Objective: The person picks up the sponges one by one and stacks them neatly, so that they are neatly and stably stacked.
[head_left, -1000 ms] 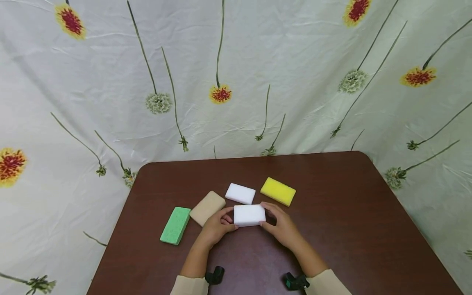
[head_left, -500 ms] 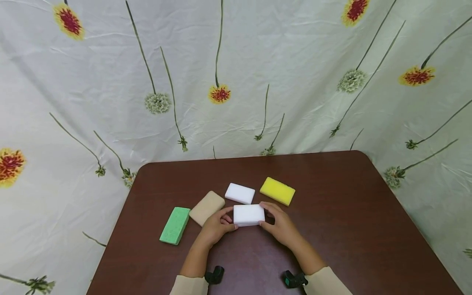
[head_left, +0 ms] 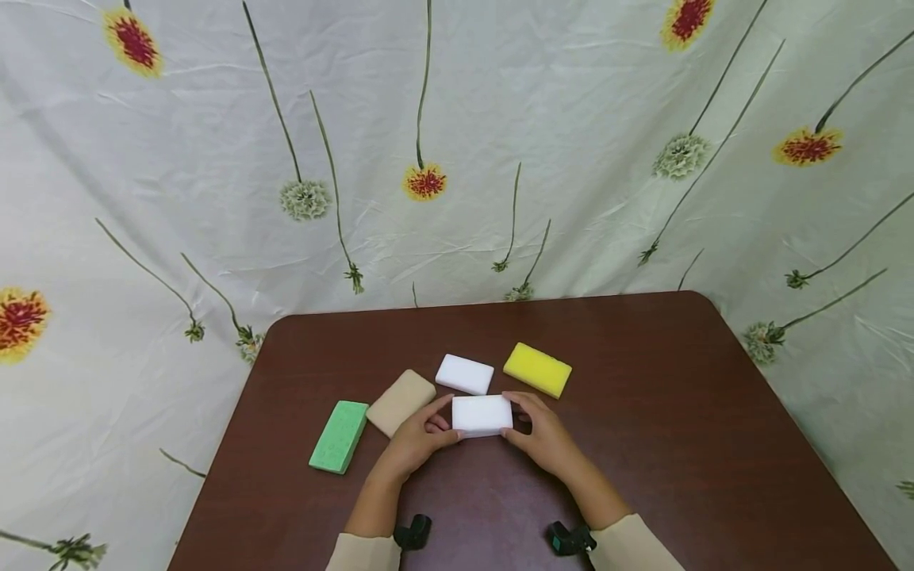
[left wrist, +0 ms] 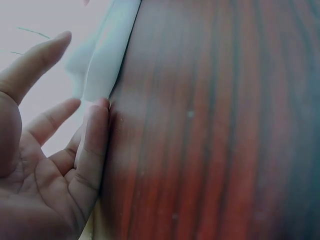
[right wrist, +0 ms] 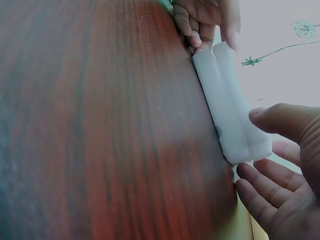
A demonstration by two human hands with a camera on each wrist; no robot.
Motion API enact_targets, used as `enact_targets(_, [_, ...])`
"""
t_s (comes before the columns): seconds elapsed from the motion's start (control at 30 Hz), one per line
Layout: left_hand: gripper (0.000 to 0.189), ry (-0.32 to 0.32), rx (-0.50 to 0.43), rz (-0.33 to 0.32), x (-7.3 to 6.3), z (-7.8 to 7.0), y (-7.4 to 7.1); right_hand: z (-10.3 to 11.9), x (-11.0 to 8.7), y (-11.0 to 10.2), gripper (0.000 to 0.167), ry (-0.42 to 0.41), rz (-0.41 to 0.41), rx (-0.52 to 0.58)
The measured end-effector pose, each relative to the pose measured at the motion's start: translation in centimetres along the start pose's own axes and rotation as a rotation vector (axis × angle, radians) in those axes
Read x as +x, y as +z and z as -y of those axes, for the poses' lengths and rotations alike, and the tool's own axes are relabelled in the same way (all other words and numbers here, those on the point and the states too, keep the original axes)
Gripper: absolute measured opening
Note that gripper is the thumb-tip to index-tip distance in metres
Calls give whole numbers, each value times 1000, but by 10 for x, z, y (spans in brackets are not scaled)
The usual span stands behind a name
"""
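Two white sponges [right wrist: 232,102] lie stacked, flat faces together, at the middle of the table. In the right wrist view a thin gap shows between them at the end by the left hand. My left hand [head_left: 416,442] holds the upper sponge [head_left: 481,414] at its left end, thumb at the near corner and forefinger at the far corner. On the right end, my right hand [head_left: 546,438] holds it likewise between thumb and forefinger. In the left wrist view the lower fingertips [left wrist: 98,112] rest by the lower sponge's end, close over the tabletop.
Behind the stack lies another white sponge [head_left: 465,374], with a yellow sponge [head_left: 538,369] to its right. A beige sponge [head_left: 402,402] and a green sponge [head_left: 339,436] lie to the left. The brown table [head_left: 678,444] meets a flower-patterned cloth [head_left: 571,143] at the back.
My left forefinger and thumb have shifted slightly up and away at the stack's left end. The right hand and the other sponges stay where they were.
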State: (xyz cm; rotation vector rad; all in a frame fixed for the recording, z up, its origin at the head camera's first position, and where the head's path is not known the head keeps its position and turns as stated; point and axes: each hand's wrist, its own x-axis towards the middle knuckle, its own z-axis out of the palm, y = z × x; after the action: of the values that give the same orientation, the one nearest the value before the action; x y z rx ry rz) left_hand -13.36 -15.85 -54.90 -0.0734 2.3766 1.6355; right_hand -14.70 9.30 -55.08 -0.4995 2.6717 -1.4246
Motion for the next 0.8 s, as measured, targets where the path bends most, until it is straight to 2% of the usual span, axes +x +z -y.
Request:
enact_targets(0.2, [68,7,-26,2,1,1,0,-1,0,0,65,-1,2,17])
enact_targets(0.4, [65,20,-33,-25,0,1,2,-2,-1,-1,66,-7,3,21])
enact_targets(0.6, [63,9,-51,-45,-6,-9,3,-1,-1,-1,66,-4,-6,21])
enact_targets(0.8, [64,16,-52,-24,0,0,0,1,-2,-4,65,22,-21,48])
